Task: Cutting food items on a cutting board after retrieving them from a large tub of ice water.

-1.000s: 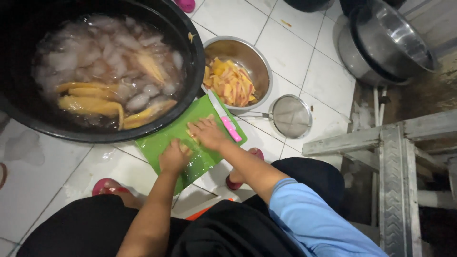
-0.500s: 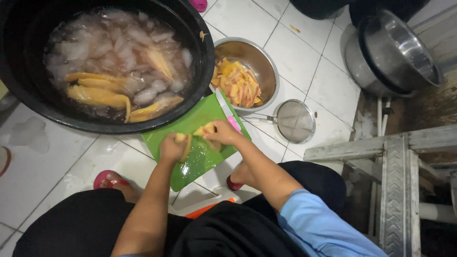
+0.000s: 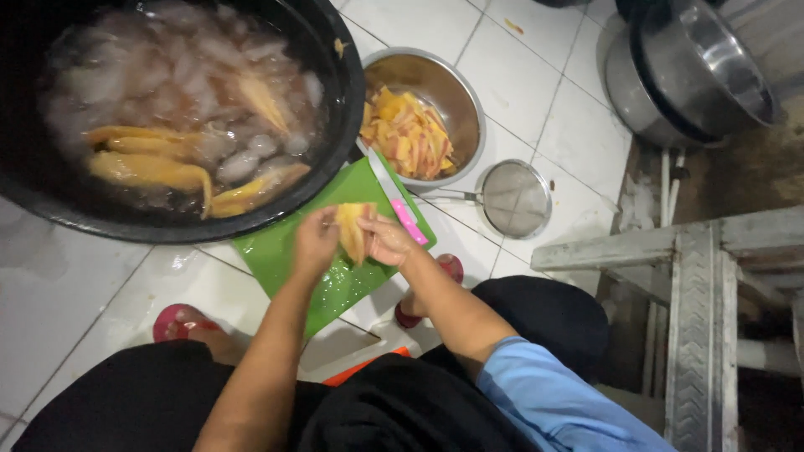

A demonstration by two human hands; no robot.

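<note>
Down at the near edge of the floor, the person squats in dark clothes with a blue sleeve, pink sandals [image 3: 180, 322] planted on the white tiled floor [image 3: 92, 289]. Both hands meet over the green cutting board [image 3: 289, 255]: the left hand [image 3: 316, 243] curls its fingers closed on one side of a yellow fruit piece [image 3: 352, 230], the right hand [image 3: 387, 241] pinches the other side, so the piece is lifted just above the board's middle. A knife with a pink handle [image 3: 400, 209] lies free along the board's far right edge, touched by neither hand.

Judging by the spread, a fair pile of cut yellow slices sits in the steel bowl [image 3: 456, 88] just beyond the board, while several whole pieces float among ice in the big black tub [image 3: 331, 75] at the far left, so plenty looks left to cut.

A small mesh strainer [image 3: 515, 199] lies right of the bowl. Further right, large steel pots [image 3: 695, 75] stack at the far corner, beside a grey metal frame [image 3: 695, 251]. The tiles look wet, the lighting dim.
</note>
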